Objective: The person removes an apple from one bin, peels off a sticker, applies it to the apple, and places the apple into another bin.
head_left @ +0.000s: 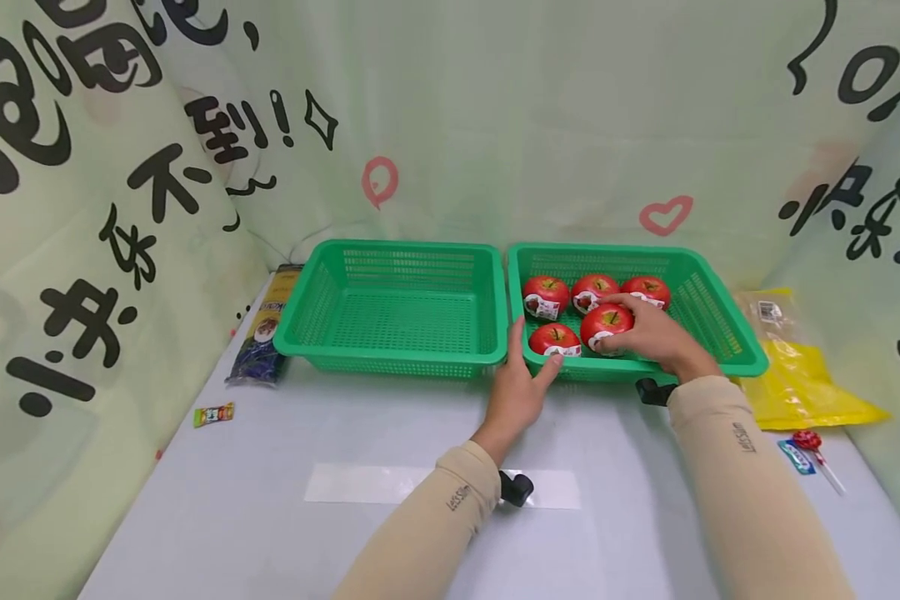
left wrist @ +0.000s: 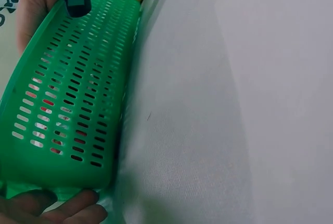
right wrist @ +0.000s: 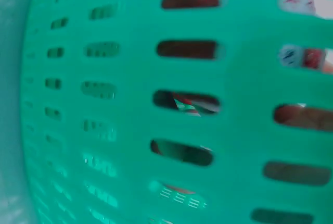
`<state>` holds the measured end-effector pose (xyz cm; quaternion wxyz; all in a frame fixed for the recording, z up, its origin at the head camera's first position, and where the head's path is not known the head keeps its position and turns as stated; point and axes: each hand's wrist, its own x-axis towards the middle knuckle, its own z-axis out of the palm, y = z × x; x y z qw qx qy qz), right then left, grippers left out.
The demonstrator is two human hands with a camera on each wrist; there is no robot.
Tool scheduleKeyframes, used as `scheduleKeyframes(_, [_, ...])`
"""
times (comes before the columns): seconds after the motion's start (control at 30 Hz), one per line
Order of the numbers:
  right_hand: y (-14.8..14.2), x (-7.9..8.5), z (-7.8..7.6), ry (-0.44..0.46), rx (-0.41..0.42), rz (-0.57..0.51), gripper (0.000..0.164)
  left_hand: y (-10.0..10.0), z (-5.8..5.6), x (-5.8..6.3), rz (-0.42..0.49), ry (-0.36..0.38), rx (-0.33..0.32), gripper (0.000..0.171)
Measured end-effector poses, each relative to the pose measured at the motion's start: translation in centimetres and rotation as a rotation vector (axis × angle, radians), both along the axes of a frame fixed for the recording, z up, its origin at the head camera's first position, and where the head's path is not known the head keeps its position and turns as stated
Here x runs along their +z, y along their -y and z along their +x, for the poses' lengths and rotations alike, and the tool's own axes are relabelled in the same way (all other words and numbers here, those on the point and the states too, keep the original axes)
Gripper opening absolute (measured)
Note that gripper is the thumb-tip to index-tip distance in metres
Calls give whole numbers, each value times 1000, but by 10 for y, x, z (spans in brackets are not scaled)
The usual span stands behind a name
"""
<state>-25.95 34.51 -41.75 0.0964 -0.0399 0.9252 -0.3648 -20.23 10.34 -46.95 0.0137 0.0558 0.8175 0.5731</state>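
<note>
Several red apples point(head_left: 545, 297) with white labels sit in the right green basket point(head_left: 727, 354). My right hand point(head_left: 656, 333) reaches over its front rim and grips the front-middle apple point(head_left: 606, 321) from the right side. At the front left corner of the same basket, my left hand point(head_left: 519, 392) rests with fingers along the side wall and thumb at the front rim. In the left wrist view, its fingers point(left wrist: 78, 206) lie close against the basket's end. The right wrist view is filled by the slotted green wall point(right wrist: 130, 104), with red patches behind the slots.
A second green basket point(head_left: 390, 367) stands to the left. Beside it lie a dark-and-gold packet point(head_left: 266, 325) and a small wrapped sweet point(head_left: 213, 415). A yellow bag point(head_left: 802, 383), a blue packet point(head_left: 797, 457) and a red lollipop point(head_left: 807, 440) are at the right.
</note>
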Motion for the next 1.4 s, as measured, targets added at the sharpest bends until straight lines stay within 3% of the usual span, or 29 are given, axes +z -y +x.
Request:
scheduleKeyframes(0.17, [2,-4,-7,40,43,7,85,3,-1,-2,-17,-10,7,82])
scheduleKeyframes(0.33, [-2,-8,-10,102,34,-24,87,3,-1,-6,-31,-22,2,83])
scheduleKeyframes(0.7, [-7,-6,-5,190,44,-84,78,3,2,-7,-36,-41,2,83])
scheduleKeyframes(0.83, [-9,-1,-1,223,13,-128,79,2,3,-5,-49,-55,-1,84])
scheduleKeyframes(0.97, [-9,1,0,226,-52,-125,93,1,5,-3,-63,-63,0,84])
scheduleKeyframes(1.1, [-7,1,3,113,-122,-76,97,2,4,-1,-80,-54,-11,86])
scheduleKeyframes(1.23, [1,0,10,-152,-300,-92,83,5,2,1,-119,-34,-24,87])
scheduleKeyframes(1.4, [17,0,29,-474,-531,-197,52,8,-1,4,-172,-31,-30,92])
